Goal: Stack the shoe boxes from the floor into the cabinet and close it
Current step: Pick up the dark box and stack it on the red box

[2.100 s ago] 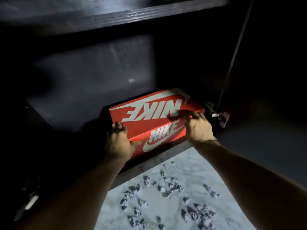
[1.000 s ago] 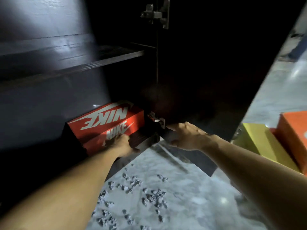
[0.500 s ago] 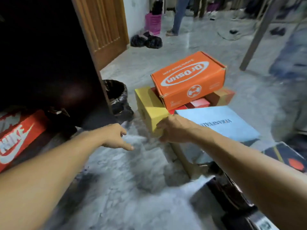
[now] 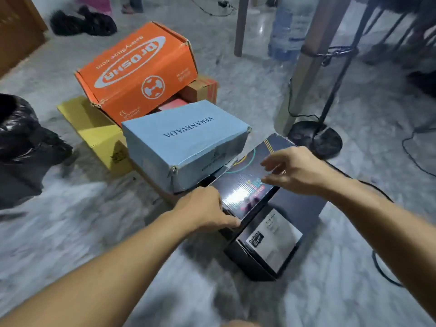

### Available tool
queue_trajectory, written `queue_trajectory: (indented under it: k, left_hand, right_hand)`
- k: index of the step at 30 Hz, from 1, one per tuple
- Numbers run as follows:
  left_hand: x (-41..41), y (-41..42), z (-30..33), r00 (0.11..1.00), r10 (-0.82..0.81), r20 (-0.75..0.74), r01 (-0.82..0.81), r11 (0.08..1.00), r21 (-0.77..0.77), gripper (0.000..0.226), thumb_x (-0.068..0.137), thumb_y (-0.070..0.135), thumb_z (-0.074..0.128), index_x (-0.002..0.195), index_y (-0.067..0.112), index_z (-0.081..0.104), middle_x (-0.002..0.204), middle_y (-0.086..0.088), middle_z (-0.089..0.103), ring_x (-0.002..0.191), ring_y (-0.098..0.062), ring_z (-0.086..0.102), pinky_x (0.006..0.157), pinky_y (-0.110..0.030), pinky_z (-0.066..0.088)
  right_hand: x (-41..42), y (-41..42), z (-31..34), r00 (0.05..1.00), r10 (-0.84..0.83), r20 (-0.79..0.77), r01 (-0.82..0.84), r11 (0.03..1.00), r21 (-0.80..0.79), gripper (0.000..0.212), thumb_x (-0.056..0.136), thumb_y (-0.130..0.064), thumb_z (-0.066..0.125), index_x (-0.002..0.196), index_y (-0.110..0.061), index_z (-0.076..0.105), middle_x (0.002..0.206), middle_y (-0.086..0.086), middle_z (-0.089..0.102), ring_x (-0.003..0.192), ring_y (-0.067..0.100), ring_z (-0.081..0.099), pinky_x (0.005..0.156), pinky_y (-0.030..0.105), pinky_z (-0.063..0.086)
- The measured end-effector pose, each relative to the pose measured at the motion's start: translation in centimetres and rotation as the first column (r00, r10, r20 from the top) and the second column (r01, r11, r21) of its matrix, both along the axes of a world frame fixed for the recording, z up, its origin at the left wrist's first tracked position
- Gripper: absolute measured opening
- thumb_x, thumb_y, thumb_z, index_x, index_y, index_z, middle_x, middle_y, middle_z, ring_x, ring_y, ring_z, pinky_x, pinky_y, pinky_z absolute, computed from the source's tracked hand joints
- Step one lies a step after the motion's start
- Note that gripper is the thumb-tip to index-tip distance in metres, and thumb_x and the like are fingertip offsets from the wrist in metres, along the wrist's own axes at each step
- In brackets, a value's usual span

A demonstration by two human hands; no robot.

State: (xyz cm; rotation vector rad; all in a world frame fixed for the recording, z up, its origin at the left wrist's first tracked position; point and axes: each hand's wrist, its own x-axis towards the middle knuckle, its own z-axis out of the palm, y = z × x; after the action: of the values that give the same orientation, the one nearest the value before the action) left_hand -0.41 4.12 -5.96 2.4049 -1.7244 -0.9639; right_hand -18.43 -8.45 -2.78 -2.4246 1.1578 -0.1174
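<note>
I count six shoe boxes on the floor, clustered together. A black box lies nearest me. A light blue box sits just behind it, on a plain brown box of which only an edge shows. An orange box rests on top at the far side, over a yellow box and a brown-orange box; something red peeks between them, too hidden to identify.

My left hand touches the black box's near left lid edge, fingers curled under it. My right hand hovers open above the lid's right side, fingers spread, gripping nothing.

The floor is pale grey marbled stone. A black plastic bag sits at the left edge, a wooden post and a round-based black stand at the right.

Half a second ago my hands were reaching past the yellow box; now both are at the black box, and the cabinet with the red box has left view.
</note>
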Motion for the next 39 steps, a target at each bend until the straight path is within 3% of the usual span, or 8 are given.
queue_trajectory:
  k: [3,8,12,15,19,24,35,39]
  left_hand:
    - [-2.9,0.4,-1.7,0.947,0.196,-0.256,-0.134,0.962,0.238,0.054,0.070,0.060,0.072,0.082,0.009,0.061,0.070,-0.008,0.064,0.061,-0.026,0.063,0.060,-0.032,0.053]
    - [-5.2,2.1,-5.8,0.715,0.520,-0.467,-0.240,0.810,0.535,0.060,0.075,0.065,0.066,0.108,0.016,0.059,0.101,-0.007,0.052,0.084,-0.035,0.060,0.072,-0.060,0.054]
    - [-6.9,2.9,-8.3,0.441,0.643,-0.626,-0.331,0.765,0.553,0.044,0.082,0.045,0.070,0.113,0.014,0.063,0.097,-0.009,0.059,0.082,-0.027,0.056,0.060,-0.049,0.057]
    - [-8.0,3.2,-8.4,0.347,0.656,-0.670,-0.355,0.753,0.554,0.036,0.084,0.032,0.071,0.109,0.007,0.064,0.090,-0.012,0.063,0.076,-0.028,0.061,0.050,-0.038,0.053]
    - [-8.9,3.3,-7.6,0.346,0.628,-0.697,-0.300,0.778,0.552,0.052,0.062,0.033,0.080,0.102,0.002,0.067,0.087,-0.015,0.060,0.075,-0.030,0.055,0.055,-0.036,0.054]
    - [-10.1,2.0,-3.8,0.378,0.524,-0.764,-0.244,0.852,0.463,0.020,0.079,0.019,0.076,0.091,0.006,0.067,0.071,-0.008,0.063,0.046,-0.019,0.051,0.056,-0.032,0.045]
    - [-7.9,0.5,10.3,0.419,0.355,-0.836,-0.305,0.922,0.239,0.033,0.075,0.018,0.080,0.102,0.003,0.069,0.091,-0.016,0.066,0.077,-0.027,0.056,0.077,-0.051,0.054]
    - [-4.5,2.0,14.2,0.454,0.303,-0.838,-0.481,0.875,0.056,0.046,0.059,0.024,0.086,0.100,0.009,0.071,0.099,-0.016,0.074,0.100,-0.034,0.066,0.079,-0.052,0.057]
  right_hand:
    - [-3.1,-2.2,-3.3,0.979,-0.132,-0.154,0.120,0.989,-0.082,0.045,0.076,-0.041,0.075,0.115,-0.021,0.067,0.116,0.003,0.068,0.108,0.023,0.061,0.087,0.029,0.047]
    - [-7.2,-6.2,-6.5,0.908,-0.350,-0.229,0.364,0.931,0.021,0.098,0.049,-0.061,0.082,0.130,-0.019,0.048,0.129,0.009,0.051,0.119,0.029,0.049,0.099,0.040,0.044]
    - [-9.3,-7.3,-7.5,0.933,-0.333,-0.136,0.358,0.897,0.260,0.106,0.044,-0.051,0.090,0.137,-0.030,0.042,0.131,-0.006,0.051,0.115,0.017,0.051,0.099,0.036,0.045]
    - [-10.2,-7.0,-7.3,0.922,-0.372,-0.105,0.386,0.878,0.283,0.109,0.050,-0.036,0.094,0.143,-0.029,0.036,0.138,-0.005,0.047,0.114,0.015,0.048,0.094,0.032,0.044]
    - [-12.1,-6.7,-5.1,0.867,-0.417,-0.275,0.487,0.827,0.282,0.131,0.047,-0.041,0.094,0.150,-0.040,0.013,0.150,-0.003,0.031,0.123,0.027,0.044,0.072,0.040,0.049]
    - [-14.6,-6.7,2.0,0.835,-0.436,-0.337,0.519,0.826,0.218,0.120,0.048,-0.035,0.095,0.146,-0.036,0.026,0.143,0.000,0.036,0.114,0.029,0.049,0.074,0.051,0.057]
    - [-13.4,-5.2,20.8,0.887,-0.431,-0.166,0.417,0.902,-0.109,0.099,0.025,-0.061,0.089,0.107,-0.031,0.043,0.096,-0.002,0.057,0.082,0.022,0.061,0.062,0.042,0.055]
    - [-10.3,-4.2,25.2,0.943,-0.331,-0.028,0.318,0.924,-0.212,0.110,0.021,-0.072,0.085,0.114,-0.032,0.041,0.100,-0.001,0.061,0.090,0.029,0.063,0.078,0.048,0.054]
